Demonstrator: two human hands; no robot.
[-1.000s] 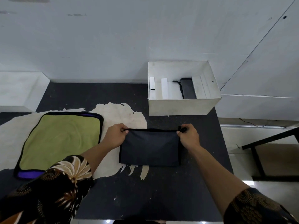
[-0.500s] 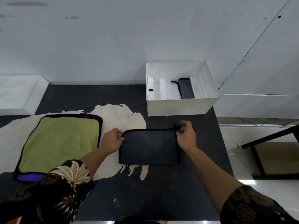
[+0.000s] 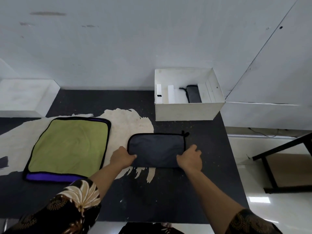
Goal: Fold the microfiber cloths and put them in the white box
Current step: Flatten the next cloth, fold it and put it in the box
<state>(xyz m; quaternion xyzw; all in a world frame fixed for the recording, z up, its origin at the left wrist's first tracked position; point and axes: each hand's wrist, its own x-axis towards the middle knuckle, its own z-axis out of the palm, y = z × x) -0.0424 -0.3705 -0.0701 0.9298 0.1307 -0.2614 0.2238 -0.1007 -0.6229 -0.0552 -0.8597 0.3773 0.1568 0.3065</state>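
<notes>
My left hand [image 3: 122, 157] pinched the near left corner of the dark cloth [image 3: 156, 149], thumb on top. My right hand [image 3: 190, 158] curled round its near right corner. The cloth lay folded flat on the black table [image 3: 152, 200], in front of the white box [image 3: 187, 110], which held another folded dark cloth [image 3: 194, 96]. A green cloth [image 3: 69, 146] lay spread to the left.
</notes>
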